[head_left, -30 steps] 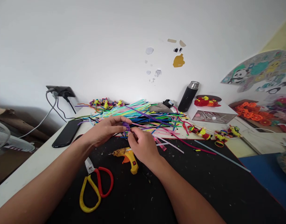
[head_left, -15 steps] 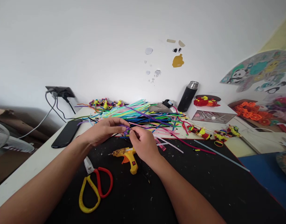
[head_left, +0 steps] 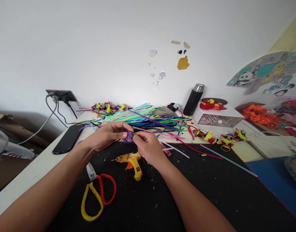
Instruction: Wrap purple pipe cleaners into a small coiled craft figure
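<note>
Between my two hands is a small purple pipe-cleaner piece [head_left: 129, 136] with a bit of green on it. My left hand [head_left: 109, 136] pinches its left side between thumb and fingers. The fingertips of my right hand [head_left: 148, 146] close on its right edge, by the green part. Below my hands a yellow hot glue gun [head_left: 132, 162] lies on the black mat [head_left: 186, 187], its nozzle pointing left. Scissors [head_left: 98, 193] with one red and one yellow handle lie beneath my left forearm, which hides part of the blades.
A heap of coloured pipe cleaners [head_left: 148, 119] spreads behind my hands. At left are a phone [head_left: 67, 139] and a wall socket [head_left: 61, 95]. A black flask [head_left: 194, 100], a white box [head_left: 219, 117] and small pipe-cleaner figures [head_left: 227, 141] stand or lie at right.
The purple piece has been turned and shows more between my hands. My right fingers have shifted slightly left. The glue gun and scissors lie as before.
</note>
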Demonstrator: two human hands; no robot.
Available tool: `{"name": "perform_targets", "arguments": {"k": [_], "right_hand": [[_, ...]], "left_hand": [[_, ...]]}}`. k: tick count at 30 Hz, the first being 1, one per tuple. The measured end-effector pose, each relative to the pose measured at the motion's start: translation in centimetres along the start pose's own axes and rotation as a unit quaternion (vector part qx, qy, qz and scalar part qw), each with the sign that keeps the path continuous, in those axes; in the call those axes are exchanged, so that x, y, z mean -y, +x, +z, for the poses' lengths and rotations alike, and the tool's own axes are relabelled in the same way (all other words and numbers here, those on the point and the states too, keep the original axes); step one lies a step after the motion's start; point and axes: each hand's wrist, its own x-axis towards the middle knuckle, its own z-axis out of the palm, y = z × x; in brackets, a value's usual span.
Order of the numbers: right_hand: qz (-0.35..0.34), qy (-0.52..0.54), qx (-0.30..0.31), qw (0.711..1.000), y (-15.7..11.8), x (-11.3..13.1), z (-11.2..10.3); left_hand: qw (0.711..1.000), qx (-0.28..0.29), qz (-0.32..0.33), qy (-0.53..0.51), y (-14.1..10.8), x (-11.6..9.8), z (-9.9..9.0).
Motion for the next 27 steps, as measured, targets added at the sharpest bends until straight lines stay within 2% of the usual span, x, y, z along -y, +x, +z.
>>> {"name": "perform_targets", "arguments": {"k": [6,14,20,27], "right_hand": [[0.060,0.127,0.063,0.988,0.0,0.2,-0.1],[0.070,0.221,0.100,0.968,-0.4,0.9,-0.1],[0.050,0.258,0.128,0.956,-0.4,1.0,-0.4],[0.035,0.281,0.123,0.951,-0.5,1.1,-0.4]], "left_hand": [[0.997,0.067,0.026,0.012,-0.4,-0.1,-0.5],[0.993,0.116,0.037,0.011,-0.6,0.1,-1.0],[0.994,0.098,0.048,-0.032,-0.5,0.2,-0.5],[0.992,0.059,0.077,-0.076,-0.1,0.5,0.7]]}}
